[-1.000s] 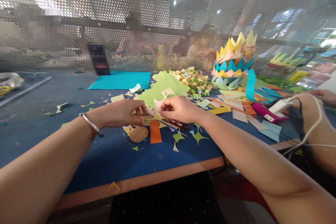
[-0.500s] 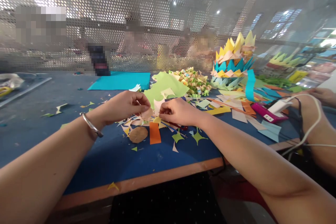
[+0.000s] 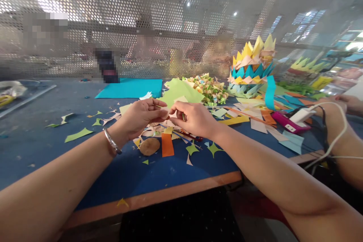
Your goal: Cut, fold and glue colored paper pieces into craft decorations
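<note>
My left hand (image 3: 144,116), with a silver bangle at the wrist, is closed in a pinch over the paper scraps. Its fingertips meet those of my right hand (image 3: 191,118), which is pinched too. Whatever lies between the fingers is too small to make out. Below them are a round brown disc (image 3: 149,146) and an orange paper strip (image 3: 167,145). Green star-shaped offcuts (image 3: 214,149) lie to the right of the strip. Behind my hands is a light green paper sheet (image 3: 181,91).
A blue sheet (image 3: 130,88) lies farther back. A pile of small folded papers (image 3: 208,89) is beside a tiered paper crown (image 3: 251,68). At right are a magenta power strip (image 3: 290,122), cables and another person's arm (image 3: 343,140). A perforated screen (image 3: 170,15) stands behind.
My left hand has moved right, up against my right hand. The pale round paper seen at its fingertips before no longer shows clearly. Green scraps at the left are now uncovered.
</note>
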### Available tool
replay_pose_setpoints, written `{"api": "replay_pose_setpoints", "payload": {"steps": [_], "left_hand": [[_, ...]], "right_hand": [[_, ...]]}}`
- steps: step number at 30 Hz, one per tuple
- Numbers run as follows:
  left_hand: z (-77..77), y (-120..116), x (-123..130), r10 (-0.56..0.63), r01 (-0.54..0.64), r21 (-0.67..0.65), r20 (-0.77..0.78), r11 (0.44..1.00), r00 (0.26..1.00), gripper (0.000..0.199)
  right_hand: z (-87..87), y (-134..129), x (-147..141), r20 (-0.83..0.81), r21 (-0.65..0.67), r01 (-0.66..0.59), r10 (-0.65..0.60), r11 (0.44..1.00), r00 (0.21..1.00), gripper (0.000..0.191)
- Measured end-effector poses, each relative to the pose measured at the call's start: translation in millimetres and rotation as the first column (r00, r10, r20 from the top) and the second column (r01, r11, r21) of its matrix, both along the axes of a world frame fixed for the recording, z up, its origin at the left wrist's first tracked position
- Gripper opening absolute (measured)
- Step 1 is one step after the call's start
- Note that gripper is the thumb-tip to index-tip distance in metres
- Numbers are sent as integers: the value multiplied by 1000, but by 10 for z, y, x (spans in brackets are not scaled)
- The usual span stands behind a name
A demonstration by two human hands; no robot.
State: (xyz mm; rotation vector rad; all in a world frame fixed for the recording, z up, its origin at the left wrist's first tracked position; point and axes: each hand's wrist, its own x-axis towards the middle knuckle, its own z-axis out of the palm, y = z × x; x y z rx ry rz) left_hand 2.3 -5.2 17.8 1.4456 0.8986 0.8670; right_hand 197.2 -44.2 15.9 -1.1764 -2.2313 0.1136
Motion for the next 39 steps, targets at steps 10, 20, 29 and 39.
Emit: {"api": "replay_pose_setpoints", "payload": {"steps": [10,20,29,39], "left_hand": [[27,-40,10,-28,36,-88,87,995,996,18],[63,-136,36,-40,41,-15,66,999,997,19],[3,-108,50,-67,81,179,-84,980,994,26],[18,-134,85,-4,39,244,-143,969,990,22]], "right_hand": [[-4,-13,-6,-135,48,-69,75,996,988,10],[-32,22,12,-309,-43,-111,93,993,947,10],[-20,34,47,-347,-68,-104,75,992,935,11],[-18,47,45,-340,-98,-65,28,993,940,15]]}}
